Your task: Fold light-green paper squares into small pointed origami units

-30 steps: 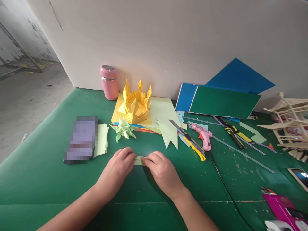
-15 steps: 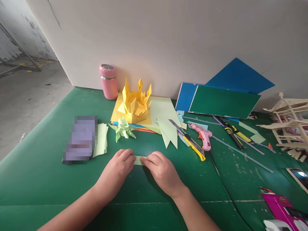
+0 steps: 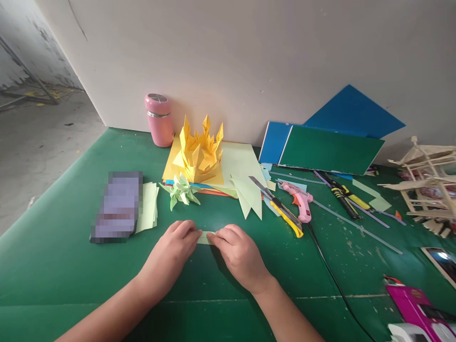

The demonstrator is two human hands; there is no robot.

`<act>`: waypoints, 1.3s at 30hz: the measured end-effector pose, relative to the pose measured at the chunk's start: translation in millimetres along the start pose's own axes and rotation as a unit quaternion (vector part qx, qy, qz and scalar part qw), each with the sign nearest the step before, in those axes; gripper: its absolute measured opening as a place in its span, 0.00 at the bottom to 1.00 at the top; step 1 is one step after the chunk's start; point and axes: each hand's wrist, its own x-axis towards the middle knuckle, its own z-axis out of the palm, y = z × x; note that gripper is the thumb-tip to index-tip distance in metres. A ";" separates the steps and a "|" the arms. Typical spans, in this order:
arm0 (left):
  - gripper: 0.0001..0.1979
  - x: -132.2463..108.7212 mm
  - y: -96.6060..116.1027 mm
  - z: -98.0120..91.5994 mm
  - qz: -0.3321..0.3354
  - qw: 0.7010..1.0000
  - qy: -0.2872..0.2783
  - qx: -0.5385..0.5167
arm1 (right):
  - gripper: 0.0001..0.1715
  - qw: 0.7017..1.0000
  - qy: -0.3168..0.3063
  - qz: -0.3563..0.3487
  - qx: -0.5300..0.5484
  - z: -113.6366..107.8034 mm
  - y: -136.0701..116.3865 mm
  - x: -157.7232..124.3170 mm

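A small piece of pale green paper, folded into a strip, lies on the green table between my hands. My left hand pinches its left end, fingers curled over the edge. On the other end, my right hand presses with thumb and bent fingers; its palm side is hidden. Just beyond the hands sits a pale green origami flower. Behind that, a yellow folded-paper crown stands on a stack of coloured paper. To the left, a pile of pale green paper sheets sits partly under a phone.
A yellow utility knife with its blade out lies beside a pink glue gun, whose cord runs toward the front. A pink flask stands by the wall. Blue and green boards lean at the back; a wooden stick model stands far right.
My left fingers have shifted slightly along the paper's left end. My right hand keeps nearly the same grip, and the view has moved a little.
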 end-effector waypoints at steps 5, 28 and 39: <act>0.16 -2.3 0.7 6.8 0.010 0.999 0.020 0.038 | 0.17 1.000 -0.016 0.010 -0.005 -1.4 -3.3 1.3; 0.22 -6.6 14.0 3.0 0.083 0.977 0.016 0.196 | 0.17 1.000 0.008 -0.002 0.022 -7.5 2.5 -0.3; 0.20 -2.2 17.6 1.5 0.080 0.990 0.007 0.115 | 0.17 0.998 -0.013 0.055 0.024 -8.9 1.9 -1.2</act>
